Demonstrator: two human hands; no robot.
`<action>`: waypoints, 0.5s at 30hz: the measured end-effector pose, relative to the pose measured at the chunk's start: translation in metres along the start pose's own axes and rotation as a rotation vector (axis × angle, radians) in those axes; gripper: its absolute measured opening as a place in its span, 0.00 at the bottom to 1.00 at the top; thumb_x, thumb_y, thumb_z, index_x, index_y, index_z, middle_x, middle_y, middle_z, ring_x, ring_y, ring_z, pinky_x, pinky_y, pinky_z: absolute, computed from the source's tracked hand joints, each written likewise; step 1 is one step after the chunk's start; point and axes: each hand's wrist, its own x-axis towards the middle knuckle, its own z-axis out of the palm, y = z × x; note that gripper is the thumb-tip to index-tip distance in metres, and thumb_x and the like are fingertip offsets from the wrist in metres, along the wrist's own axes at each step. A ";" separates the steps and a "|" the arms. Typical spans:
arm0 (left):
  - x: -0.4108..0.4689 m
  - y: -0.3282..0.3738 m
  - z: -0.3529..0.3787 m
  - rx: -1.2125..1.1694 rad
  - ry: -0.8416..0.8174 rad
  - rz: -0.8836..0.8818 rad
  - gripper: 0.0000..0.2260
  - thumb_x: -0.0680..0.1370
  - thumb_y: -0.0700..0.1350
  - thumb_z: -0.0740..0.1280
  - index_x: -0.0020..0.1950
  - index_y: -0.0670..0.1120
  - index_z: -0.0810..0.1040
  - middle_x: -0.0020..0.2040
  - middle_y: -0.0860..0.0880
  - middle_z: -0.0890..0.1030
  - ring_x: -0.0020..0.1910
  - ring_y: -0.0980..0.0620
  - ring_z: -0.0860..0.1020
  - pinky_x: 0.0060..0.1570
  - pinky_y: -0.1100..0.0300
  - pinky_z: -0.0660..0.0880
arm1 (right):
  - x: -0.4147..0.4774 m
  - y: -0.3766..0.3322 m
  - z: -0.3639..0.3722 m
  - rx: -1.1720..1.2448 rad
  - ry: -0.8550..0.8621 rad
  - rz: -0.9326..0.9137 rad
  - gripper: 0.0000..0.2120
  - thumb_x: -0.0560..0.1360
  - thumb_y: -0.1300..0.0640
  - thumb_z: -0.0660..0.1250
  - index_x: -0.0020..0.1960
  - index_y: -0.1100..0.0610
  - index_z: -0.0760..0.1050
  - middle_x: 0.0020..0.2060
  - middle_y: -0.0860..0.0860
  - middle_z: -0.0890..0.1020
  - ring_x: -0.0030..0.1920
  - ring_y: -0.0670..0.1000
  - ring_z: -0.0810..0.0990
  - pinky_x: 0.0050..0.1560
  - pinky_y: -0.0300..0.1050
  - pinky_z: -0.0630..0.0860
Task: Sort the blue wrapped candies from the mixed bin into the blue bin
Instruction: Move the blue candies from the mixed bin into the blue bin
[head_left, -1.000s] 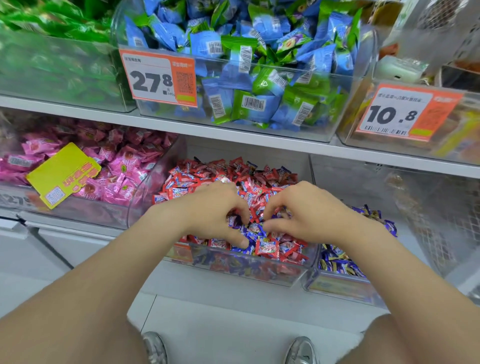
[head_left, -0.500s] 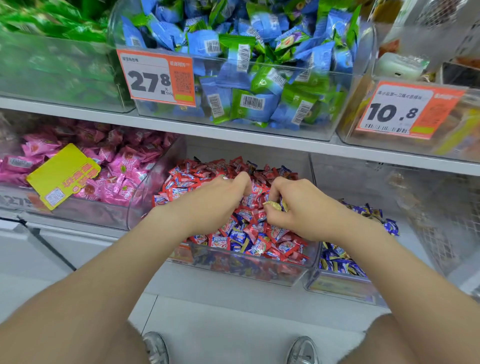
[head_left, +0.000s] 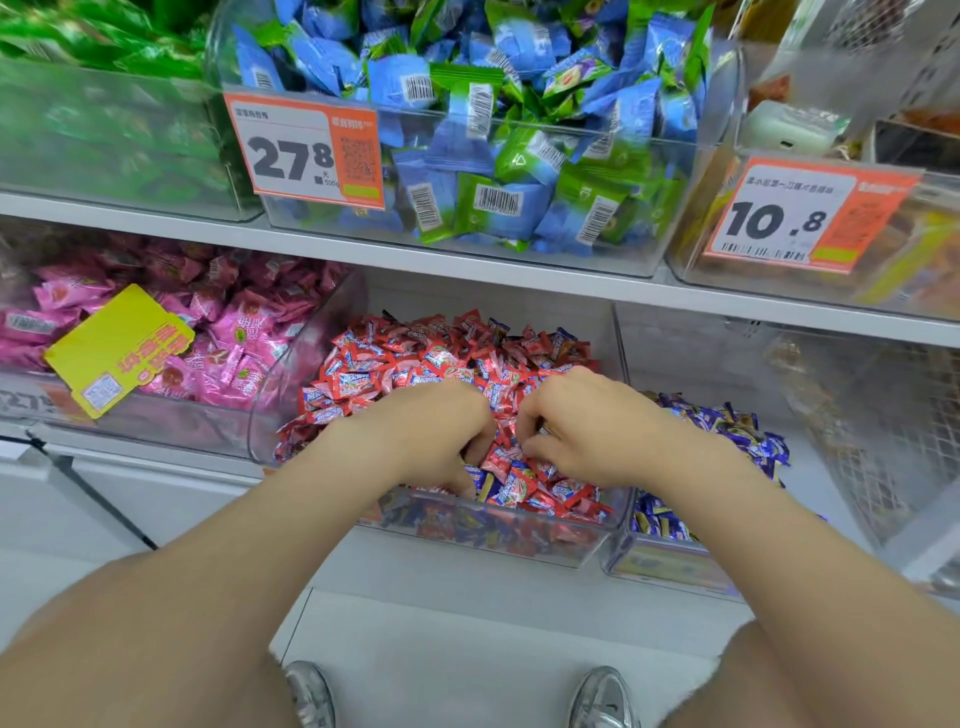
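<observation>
The clear mixed bin (head_left: 493, 530) on the lower shelf is heaped with red wrapped candies (head_left: 415, 358), and a few blue wrapped candies (head_left: 488, 486) show near its front. Both my hands are inside it, close together. My left hand (head_left: 436, 436) has its fingers curled down into the pile, with candies between fingers and thumb. My right hand (head_left: 587, 426) curls the same way and pinches candies against its thumb. The fingertips are buried. Right beside it stands the blue bin (head_left: 670, 566), which holds blue wrapped candies (head_left: 748, 441).
A bin of pink candies (head_left: 234, 332) with a yellow tag (head_left: 119, 348) sits to the left. Overhead, a white shelf edge (head_left: 467, 265) carries a bin of blue-green packets (head_left: 493, 156) and orange price tags (head_left: 306, 150). A wire mesh (head_left: 883, 415) stands at the right. My shoes (head_left: 311, 696) are below.
Both hands moved back toward the front of the mixed bin from its middle. Their fingers dug deeper into the pile, and the candies around them shifted.
</observation>
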 end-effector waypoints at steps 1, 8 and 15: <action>-0.001 0.001 0.000 -0.015 0.007 -0.009 0.13 0.69 0.53 0.79 0.42 0.52 0.78 0.44 0.53 0.76 0.43 0.49 0.78 0.42 0.48 0.80 | 0.001 -0.001 0.001 -0.049 -0.012 -0.008 0.04 0.77 0.51 0.71 0.46 0.47 0.85 0.40 0.43 0.84 0.49 0.50 0.81 0.44 0.49 0.79; -0.008 0.001 -0.009 -0.156 0.103 -0.055 0.06 0.80 0.44 0.62 0.54 0.53 0.72 0.36 0.52 0.75 0.35 0.51 0.74 0.35 0.52 0.72 | 0.007 -0.008 0.006 -0.070 -0.129 -0.023 0.12 0.72 0.44 0.78 0.54 0.45 0.85 0.42 0.42 0.81 0.49 0.49 0.81 0.51 0.49 0.77; -0.010 -0.002 -0.002 -0.078 -0.032 -0.019 0.10 0.74 0.57 0.75 0.46 0.51 0.84 0.42 0.54 0.81 0.42 0.52 0.79 0.42 0.54 0.78 | -0.003 0.010 -0.011 0.181 -0.012 0.013 0.14 0.77 0.41 0.75 0.39 0.48 0.79 0.38 0.42 0.82 0.41 0.40 0.79 0.45 0.39 0.71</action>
